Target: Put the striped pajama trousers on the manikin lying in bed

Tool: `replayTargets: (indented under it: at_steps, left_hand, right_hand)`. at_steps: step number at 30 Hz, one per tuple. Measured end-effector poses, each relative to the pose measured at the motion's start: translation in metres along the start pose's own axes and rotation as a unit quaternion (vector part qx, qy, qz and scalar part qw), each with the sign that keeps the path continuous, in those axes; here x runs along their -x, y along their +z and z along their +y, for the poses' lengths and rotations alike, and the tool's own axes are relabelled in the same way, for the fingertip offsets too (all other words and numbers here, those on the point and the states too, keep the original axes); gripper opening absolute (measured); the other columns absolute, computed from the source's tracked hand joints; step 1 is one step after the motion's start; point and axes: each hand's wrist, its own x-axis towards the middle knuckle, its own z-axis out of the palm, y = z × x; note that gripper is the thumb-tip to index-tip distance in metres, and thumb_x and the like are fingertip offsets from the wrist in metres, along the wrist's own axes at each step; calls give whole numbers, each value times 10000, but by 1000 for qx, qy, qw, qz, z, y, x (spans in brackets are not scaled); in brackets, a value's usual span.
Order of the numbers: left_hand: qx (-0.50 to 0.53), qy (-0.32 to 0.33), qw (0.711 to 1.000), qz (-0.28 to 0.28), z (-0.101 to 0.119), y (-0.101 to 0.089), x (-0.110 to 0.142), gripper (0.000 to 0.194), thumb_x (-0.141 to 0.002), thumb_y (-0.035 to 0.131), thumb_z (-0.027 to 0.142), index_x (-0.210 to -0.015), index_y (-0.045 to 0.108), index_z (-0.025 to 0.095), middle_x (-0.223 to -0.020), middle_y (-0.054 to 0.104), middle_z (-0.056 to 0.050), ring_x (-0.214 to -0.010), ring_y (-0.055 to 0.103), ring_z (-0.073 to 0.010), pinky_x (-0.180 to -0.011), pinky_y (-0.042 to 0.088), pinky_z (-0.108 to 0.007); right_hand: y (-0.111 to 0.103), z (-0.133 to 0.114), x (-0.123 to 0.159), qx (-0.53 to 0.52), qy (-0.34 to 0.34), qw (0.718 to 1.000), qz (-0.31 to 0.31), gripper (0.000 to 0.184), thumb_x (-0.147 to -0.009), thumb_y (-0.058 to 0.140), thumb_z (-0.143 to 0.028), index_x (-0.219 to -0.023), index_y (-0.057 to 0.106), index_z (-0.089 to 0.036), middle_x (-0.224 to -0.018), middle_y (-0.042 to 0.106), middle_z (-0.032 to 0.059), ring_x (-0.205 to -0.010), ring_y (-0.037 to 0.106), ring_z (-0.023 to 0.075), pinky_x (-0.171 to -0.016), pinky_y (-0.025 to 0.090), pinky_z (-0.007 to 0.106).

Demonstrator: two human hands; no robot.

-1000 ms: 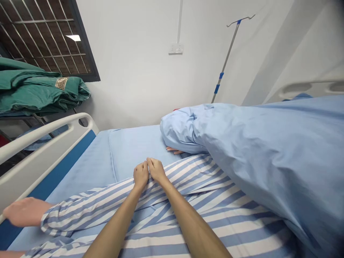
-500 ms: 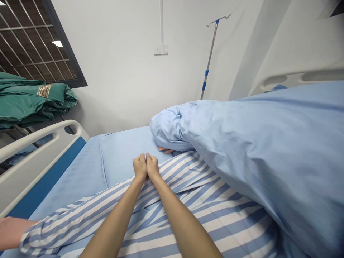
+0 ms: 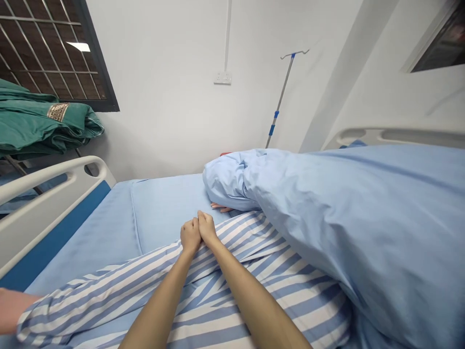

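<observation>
My left hand [image 3: 190, 235] and my right hand [image 3: 207, 228] are both closed, fists side by side and touching. They rest at the far edge of the striped trousers [image 3: 145, 271], around mid-leg of a figure lying on the bed. The curled fingers face away from me, so whatever they hold is hidden. Blue-and-white stripes cover both legs, and a bare foot [image 3: 16, 310] sticks out at the lower left. A light blue quilt [image 3: 334, 208] is folded back over the upper body. From beneath its edge show the fingers of the lying figure's hand [image 3: 220, 207].
Blue sheet [image 3: 167, 203] covers the mattress. A footboard [image 3: 54, 213] stands at the left, a headboard [image 3: 385, 134] at the far right. Behind the bed are an IV pole [image 3: 279, 104], a wall socket [image 3: 223, 78] and a barred window [image 3: 51, 53]. Green folded cloth [image 3: 47, 123] lies at the left.
The view has shifted somewhat to the right and tilted. My fists have stayed at the same place on the leg, shifting slightly against each other, the right one now a little farther forward.
</observation>
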Motion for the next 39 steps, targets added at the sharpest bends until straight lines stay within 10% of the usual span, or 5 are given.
replayTargets:
  at_steps: [8, 19, 29, 39]
  left_hand:
    - [-29, -8, 999, -14, 4, 1, 1, 487, -852, 282, 420, -570, 597, 179, -614, 615, -65, -562, 449, -133, -550, 251, -256]
    - [-6, 16, 1000, -24, 11, 10, -2, 430, -801, 336, 416, -479, 488, 174, -486, 477, -8, -528, 386, -116, -516, 244, -241]
    - [271, -42, 961, -41, 82, 18, -36, 358, -728, 417, 401, -456, 269, 223, -392, 239, 72, -398, 246, -70, -424, 256, -228]
    - [137, -15, 989, -56, 40, 40, 2, 402, -789, 381, 422, -489, 481, 174, -492, 512, -5, -525, 441, -117, -494, 292, -233]
  right_hand:
    - [-36, -9, -7, 269, -143, 944, -128, 388, -893, 363, -333, -593, 558, -183, -589, 590, 25, -557, 452, 121, -556, 240, 243]
    - [-36, 17, -9, 98, -112, 988, -41, 421, -895, 353, -361, -561, 537, -182, -522, 529, -5, -514, 408, 115, -519, 242, 229]
    - [-42, 13, -13, -16, -74, 997, 10, 461, -892, 264, -380, -566, 525, -185, -546, 527, 1, -542, 448, 129, -543, 306, 229]
    - [-47, 17, -20, -97, -18, 993, 63, 380, -843, 359, -417, -532, 362, -198, -485, 386, -42, -504, 353, 103, -490, 295, 223]
